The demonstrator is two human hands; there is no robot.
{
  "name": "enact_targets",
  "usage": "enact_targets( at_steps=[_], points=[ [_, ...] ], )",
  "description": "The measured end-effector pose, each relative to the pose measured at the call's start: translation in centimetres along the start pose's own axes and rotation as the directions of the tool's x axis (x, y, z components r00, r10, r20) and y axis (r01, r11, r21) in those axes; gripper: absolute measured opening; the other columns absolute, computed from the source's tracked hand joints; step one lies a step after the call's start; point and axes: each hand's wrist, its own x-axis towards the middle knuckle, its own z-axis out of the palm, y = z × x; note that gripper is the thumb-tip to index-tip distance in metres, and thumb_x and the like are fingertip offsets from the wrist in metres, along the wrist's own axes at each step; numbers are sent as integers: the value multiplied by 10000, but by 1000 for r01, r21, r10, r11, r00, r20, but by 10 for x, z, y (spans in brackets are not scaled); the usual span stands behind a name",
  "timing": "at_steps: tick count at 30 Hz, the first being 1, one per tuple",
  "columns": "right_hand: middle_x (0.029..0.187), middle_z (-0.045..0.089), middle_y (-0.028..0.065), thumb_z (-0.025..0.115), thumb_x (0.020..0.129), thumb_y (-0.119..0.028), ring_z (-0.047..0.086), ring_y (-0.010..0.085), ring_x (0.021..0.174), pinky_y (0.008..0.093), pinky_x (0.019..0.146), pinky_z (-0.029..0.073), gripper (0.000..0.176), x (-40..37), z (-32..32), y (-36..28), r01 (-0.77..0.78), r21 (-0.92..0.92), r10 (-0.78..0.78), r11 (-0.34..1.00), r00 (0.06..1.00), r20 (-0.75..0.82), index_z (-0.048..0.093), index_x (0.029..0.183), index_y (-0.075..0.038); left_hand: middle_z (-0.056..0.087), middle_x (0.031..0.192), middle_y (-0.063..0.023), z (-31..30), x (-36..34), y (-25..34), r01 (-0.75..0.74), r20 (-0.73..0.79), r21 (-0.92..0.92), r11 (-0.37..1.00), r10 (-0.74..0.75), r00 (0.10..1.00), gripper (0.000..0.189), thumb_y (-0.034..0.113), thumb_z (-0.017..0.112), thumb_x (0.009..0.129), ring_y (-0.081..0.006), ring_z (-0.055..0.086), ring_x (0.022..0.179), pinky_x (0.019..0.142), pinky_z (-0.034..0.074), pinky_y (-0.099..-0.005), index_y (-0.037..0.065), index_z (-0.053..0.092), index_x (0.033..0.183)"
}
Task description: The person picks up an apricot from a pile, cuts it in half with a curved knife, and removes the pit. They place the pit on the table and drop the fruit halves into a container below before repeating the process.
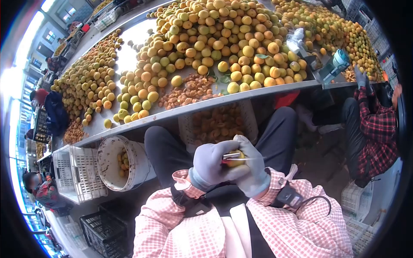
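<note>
My left hand [208, 165], in a grey glove, is closed round a small cutting tool [229, 158] with a bit of red and a thin metal part. My right hand [253, 168], gloved too, is closed round a yellow-green fruit [235, 160]. The hands touch above my lap, and the metal part lies across the fruit; fingers hide much of both. Below the hands' far side, a white crate [186, 129] between my knees holds halved fruit [219, 122]. Beyond it, whole fruit [206, 26] is heaped on the metal table [172, 112], with a pile of brown pieces [189, 90] near its edge.
A white bucket [140, 165] with fruit and white crates [84, 172] stand at left, a black crate [103, 230] lower. A teal bottle [337, 64] and plastic bag [295, 41] are on the table. A co-worker in a plaid sleeve [378, 124] sits at right.
</note>
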Motion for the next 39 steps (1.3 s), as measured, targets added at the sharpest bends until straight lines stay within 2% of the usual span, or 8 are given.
enact_targets(
  at_steps=[2, 6, 10, 19, 22, 23, 33, 39],
  points=[
    [911, 553, 150, 584, 843, -150, 560, 325, 867, 391, 831, 460, 194, 6, 8, 10, 362, -925, -557, -117, 747, 363, 542, 973, -12, 659, 791, -80, 4, -5, 0, 270, 11, -350, 897, -284, 959, 533, 271, 816, 680, -178, 657, 677, 650, 518, -280, -2, 580, 1073],
    [968, 561, 168, 570, 856, -171, 560, 366, 941, 409, 863, 459, 246, -7, 25, -10, 453, -772, -476, -445, 611, 633, 546, 1030, 2, 666, 842, -90, 1, -4, 1, 195, -27, -289, 937, -211, 977, 651, 328, 826, 694, -171, 662, 717, 675, 515, -278, -3, 528, 1169],
    [1027, 555, 135, 619, 825, -198, 560, 278, 982, 342, 850, 443, 303, -17, 47, -17, 123, -497, -119, 859, 992, 40, 540, 1051, -12, 657, 833, -105, -22, 17, 1, -15, 106, 62, 998, 8, 994, 831, 485, 873, 545, -289, 663, 682, 632, 523, -317, 12, 544, 1143],
    [1021, 572, 194, 571, 905, -98, 620, 332, 840, 418, 726, 523, 154, 0, 12, -2, 370, -744, -585, -556, 462, 667, 558, 1039, -23, 676, 793, -101, 14, 1, 12, 322, -64, -429, 844, -384, 921, 328, 199, 699, 801, -203, 675, 685, 655, 514, -274, 35, 585, 1061],
    [1040, 562, 212, 621, 854, -23, 614, 338, 812, 388, 663, 531, 270, 25, -26, 8, 476, -841, -597, -257, 606, 525, 515, 1099, 21, 680, 929, -92, 26, -3, 13, 391, -74, -669, 632, -581, 811, 292, 198, 631, 874, -142, 642, 829, 769, 501, -260, 10, 566, 1088],
    [1043, 539, 230, 638, 801, 82, 567, 303, 712, 374, 544, 505, 383, 23, 26, -15, 521, -362, -353, -773, 120, 928, 460, 1138, 34, 647, 1012, -66, 29, 1, 25, 365, -14, -855, 369, -720, 694, 263, 200, 561, 939, -103, 581, 924, 860, 468, -253, 2, 551, 1112],
    [688, 483, 19, 403, 1000, -278, 445, 94, 530, 208, 474, 359, 290, 36, 22, -35, 180, -553, -185, 813, 982, 48, 507, 820, -76, 515, 642, -1, 15, -4, -8, 370, 386, -907, -203, -753, 533, 486, 513, 388, 982, -75, 380, 410, 377, 299, -218, 77, 552, 1125],
    [732, 564, 52, 396, 999, -416, 506, 111, 525, 180, 413, 340, 391, 49, -10, -41, -195, -295, 190, 935, 981, -47, 547, 839, -93, 432, 562, 11, 5, -9, -23, 334, 379, -917, -219, -741, 554, 497, 521, 361, 988, -77, 274, 348, 331, 223, -231, 83, 574, 1087]
  ],
)
